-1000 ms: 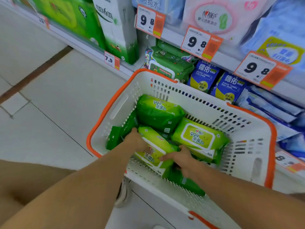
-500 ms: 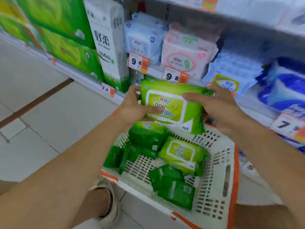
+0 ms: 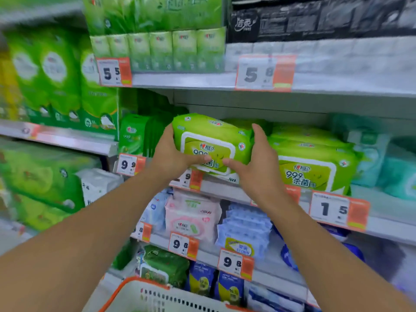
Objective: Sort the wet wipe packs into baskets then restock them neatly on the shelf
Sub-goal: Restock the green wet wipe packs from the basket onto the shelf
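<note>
A lime-green wet wipe pack (image 3: 212,140) is being held between both hands at the front of the middle shelf (image 3: 227,190), its printed lid face turned toward the camera. The pack's left end is being gripped by the left hand (image 3: 172,157), with the thumb laid across the lower front. The right end is being gripped by the right hand (image 3: 256,167), with its thumb pointing inward beneath the lid and the fingers wrapped up over the side. Just to the right, a stack of matching packs (image 3: 313,163) is being displayed on the same shelf, touching or nearly touching the held pack. The white basket (image 3: 162,296) with an orange rim is being shown at the bottom edge, well below the pack.
</note>
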The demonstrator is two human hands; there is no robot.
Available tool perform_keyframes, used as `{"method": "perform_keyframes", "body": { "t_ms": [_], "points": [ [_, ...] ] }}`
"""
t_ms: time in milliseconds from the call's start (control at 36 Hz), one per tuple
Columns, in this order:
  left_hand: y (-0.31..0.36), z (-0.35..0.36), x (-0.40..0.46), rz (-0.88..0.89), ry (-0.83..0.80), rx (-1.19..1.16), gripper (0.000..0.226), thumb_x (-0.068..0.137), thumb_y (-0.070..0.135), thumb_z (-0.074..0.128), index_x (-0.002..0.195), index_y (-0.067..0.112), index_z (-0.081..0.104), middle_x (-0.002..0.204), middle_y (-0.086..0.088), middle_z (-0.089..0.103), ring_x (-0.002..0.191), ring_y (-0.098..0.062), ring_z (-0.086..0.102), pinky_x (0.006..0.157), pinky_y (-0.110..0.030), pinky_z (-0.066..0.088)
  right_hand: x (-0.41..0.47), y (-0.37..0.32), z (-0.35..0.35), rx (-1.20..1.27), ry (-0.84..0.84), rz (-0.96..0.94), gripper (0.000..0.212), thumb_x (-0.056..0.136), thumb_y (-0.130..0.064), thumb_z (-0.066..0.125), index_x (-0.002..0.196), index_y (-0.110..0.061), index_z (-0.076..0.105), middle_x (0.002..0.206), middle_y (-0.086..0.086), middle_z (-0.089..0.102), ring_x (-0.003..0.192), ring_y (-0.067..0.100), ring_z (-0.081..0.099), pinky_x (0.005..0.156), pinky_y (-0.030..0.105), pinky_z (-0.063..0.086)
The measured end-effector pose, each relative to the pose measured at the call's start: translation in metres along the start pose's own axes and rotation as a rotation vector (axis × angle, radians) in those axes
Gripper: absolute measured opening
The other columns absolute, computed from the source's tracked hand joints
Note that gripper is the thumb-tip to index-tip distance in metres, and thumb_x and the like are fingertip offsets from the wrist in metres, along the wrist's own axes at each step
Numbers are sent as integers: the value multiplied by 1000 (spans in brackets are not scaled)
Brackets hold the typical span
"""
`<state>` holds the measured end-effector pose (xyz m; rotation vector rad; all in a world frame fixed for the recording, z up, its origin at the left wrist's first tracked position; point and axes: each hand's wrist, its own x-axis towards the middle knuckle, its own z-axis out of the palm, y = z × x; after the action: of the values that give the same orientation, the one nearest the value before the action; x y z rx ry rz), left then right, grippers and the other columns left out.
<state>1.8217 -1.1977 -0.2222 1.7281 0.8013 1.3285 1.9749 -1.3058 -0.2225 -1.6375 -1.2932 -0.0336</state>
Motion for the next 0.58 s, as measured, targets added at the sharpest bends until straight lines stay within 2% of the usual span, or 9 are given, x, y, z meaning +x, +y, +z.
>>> {"method": "perform_keyframes", "body": {
  "t_ms": [56, 111, 194, 278, 306, 361, 472, 528, 583],
  "points": [
    [-11, 11, 16, -1, -11, -11, 86, 57, -2, 93, 130, 16, 50, 109, 0, 71, 90, -13, 72, 79, -38, 62, 11, 5, 6, -55, 45, -6, 96, 81, -25, 82, 156, -13, 24, 153, 9, 43, 140, 24, 39, 110, 30, 32],
    [-24, 22, 26, -2, -18, -15, 79, 61, -2, 91, 126, 17, 51, 105, 4, 70, 88, -11, 72, 82, -42, 62, 19, 10, 10, -126, 68, -19, 91, 83, -23, 81, 154, -12, 27, 152, 10, 44, 138, 26, 42, 107, 31, 33],
    [-40, 31, 32, 0, 19, 31, 78, 62, 5, 93, 126, 18, 50, 106, 10, 67, 89, -4, 69, 84, -33, 61, 27, 17, 11, -255, 109, -46, 76, 81, -26, 82, 143, -15, 41, 136, 8, 58, 120, 31, 56, 88, 38, 43],
    [-42, 33, 34, 35, 81, 170, 78, 57, 21, 97, 120, 21, 51, 101, 16, 64, 88, -1, 66, 76, -20, 55, 34, 15, 5, -489, 137, -60, 56, 78, -40, 82, 121, -19, 53, 114, 5, 65, 104, 33, 62, 67, 35, 37],
    [-40, 32, 34, 35, 89, 242, 77, 55, 27, 98, 116, 22, 51, 96, 19, 63, 83, 3, 63, 71, -18, 52, 35, 13, 3, -568, 131, -63, 55, 76, -45, 82, 118, -20, 55, 113, 4, 65, 107, 31, 60, 66, 33, 35],
    [-36, 29, 33, 17, 100, 381, 77, 51, 41, 97, 109, 25, 50, 89, 21, 59, 79, 5, 58, 71, -24, 50, 38, 12, 1, -672, 101, -74, 56, 75, -51, 80, 116, -19, 57, 114, 4, 62, 113, 29, 52, 67, 34, 33],
    [-44, 22, 34, -30, 48, 533, 79, 50, 50, 95, 107, 21, 49, 88, 19, 56, 86, -13, 63, 78, -33, 54, 49, 11, -1, -723, 28, -70, 56, 73, -53, 81, 111, -17, 62, 113, 5, 59, 115, 30, 47, 72, 36, 34],
    [-46, 23, 34, -53, 31, 576, 78, 54, 49, 94, 106, 17, 46, 88, 14, 56, 90, -19, 62, 76, -33, 50, 57, 11, -2, -732, 23, -74, 56, 71, -54, 82, 111, -19, 64, 113, 5, 60, 115, 30, 48, 76, 37, 34],
    [-44, 27, 36, -74, 21, 651, 79, 60, 49, 92, 110, 14, 43, 98, 4, 60, 98, -25, 61, 78, -35, 48, 61, 12, 1, -747, 12, -81, 56, 70, -55, 82, 113, -23, 65, 111, 4, 63, 114, 29, 49, 79, 36, 33]
  ]
}}
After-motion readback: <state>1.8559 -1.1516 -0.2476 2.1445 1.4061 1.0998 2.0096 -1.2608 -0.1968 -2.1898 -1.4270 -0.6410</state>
